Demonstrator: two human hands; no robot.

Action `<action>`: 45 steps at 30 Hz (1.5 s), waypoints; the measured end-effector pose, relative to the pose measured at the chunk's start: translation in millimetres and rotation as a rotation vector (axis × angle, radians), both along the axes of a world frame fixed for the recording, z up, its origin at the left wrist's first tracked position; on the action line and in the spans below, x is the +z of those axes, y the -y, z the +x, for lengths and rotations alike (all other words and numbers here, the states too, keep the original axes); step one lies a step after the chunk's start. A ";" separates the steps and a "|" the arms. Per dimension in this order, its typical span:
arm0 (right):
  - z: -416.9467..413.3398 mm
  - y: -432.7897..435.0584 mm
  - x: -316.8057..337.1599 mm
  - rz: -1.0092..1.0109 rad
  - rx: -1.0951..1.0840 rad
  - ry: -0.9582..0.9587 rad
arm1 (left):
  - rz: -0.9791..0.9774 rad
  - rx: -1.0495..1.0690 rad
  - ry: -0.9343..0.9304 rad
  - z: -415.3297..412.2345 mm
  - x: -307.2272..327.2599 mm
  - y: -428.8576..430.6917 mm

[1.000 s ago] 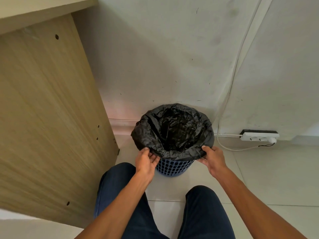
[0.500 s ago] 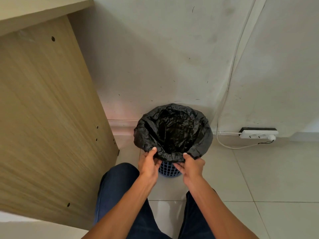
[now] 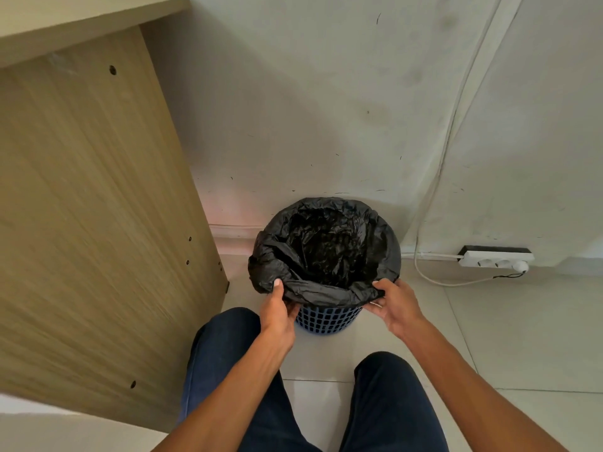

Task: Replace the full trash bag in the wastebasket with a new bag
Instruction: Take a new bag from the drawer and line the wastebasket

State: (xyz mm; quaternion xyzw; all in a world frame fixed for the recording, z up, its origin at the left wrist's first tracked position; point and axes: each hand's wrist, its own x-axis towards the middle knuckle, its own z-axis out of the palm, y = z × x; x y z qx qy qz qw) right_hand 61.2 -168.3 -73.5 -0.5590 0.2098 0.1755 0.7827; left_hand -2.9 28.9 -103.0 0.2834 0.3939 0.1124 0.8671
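Scene: we look down at a blue lattice wastebasket [image 3: 326,318] on the tiled floor [image 3: 489,337], lined with a black trash bag [image 3: 326,252]
Left hand [image 3: 277,309]: its grip pinches the bag's folded rim at the near left
Right hand [image 3: 396,303]: its grip pinches the rim at the near right
Risk: we judge the thin film may tear if both grips pull apart, or slip off the far rim and sag inside
Other risk: a hard tug may tip the light basket
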 end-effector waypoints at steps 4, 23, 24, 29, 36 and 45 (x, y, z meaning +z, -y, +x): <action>10.0 6.1 7.5 -0.022 0.043 0.004 | -0.029 0.021 -0.007 0.9 -4.7 1.2; -44.4 -61.7 -13.3 0.177 -0.240 -0.056 | -0.299 -0.020 -0.026 3.4 -1.6 3.7; -44.2 -57.2 -13.9 0.184 -0.242 -0.058 | -0.285 -0.044 -0.032 4.7 0.0 4.1; -35.0 -31.1 -14.0 0.187 -0.209 -0.056 | -0.266 -0.076 -0.058 5.0 3.7 7.3; -13.2 -5.9 0.4 0.094 -0.038 -0.006 | -0.229 -0.095 -0.110 -6.2 2.9 7.1; -18.1 -19.3 -10.0 -0.148 -0.228 -0.094 | -0.322 -0.041 0.047 -5.1 3.6 12.2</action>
